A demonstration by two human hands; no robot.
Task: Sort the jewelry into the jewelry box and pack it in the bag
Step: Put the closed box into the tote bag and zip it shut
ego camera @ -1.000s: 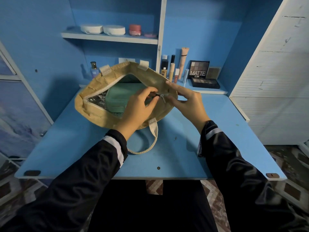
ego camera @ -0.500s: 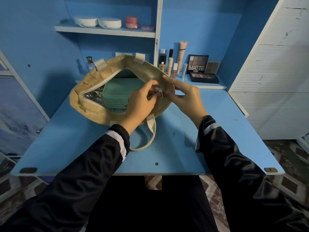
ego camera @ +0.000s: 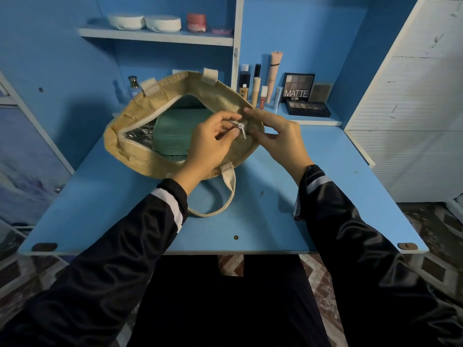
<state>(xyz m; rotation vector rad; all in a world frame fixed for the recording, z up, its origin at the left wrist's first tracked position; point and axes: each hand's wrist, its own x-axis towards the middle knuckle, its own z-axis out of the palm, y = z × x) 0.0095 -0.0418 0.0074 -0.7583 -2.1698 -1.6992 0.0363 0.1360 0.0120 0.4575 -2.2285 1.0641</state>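
A tan woven bag (ego camera: 140, 156) lies open on the blue table (ego camera: 250, 221), its silver lining showing. Inside it sits the mint-green jewelry box (ego camera: 175, 134), closed. My left hand (ego camera: 208, 149) pinches the metal zipper pull (ego camera: 241, 128) at the bag's right end. My right hand (ego camera: 278, 139) grips the bag's fabric edge just right of the zipper pull. One webbing handle (ego camera: 225, 194) loops out onto the table below my left wrist.
Cosmetics tubes (ego camera: 258, 88) and a MATTE eyeshadow palette (ego camera: 298, 88) stand on the low shelf behind the bag. White jars (ego camera: 145, 21) sit on the upper shelf. A small bottle (ego camera: 132, 87) stands behind the bag's left. A white cabinet (ego camera: 413, 108) flanks the right.
Both hands stay at the bag's right end on the zipper. The bag opening looks much the same; my view has shifted slightly.
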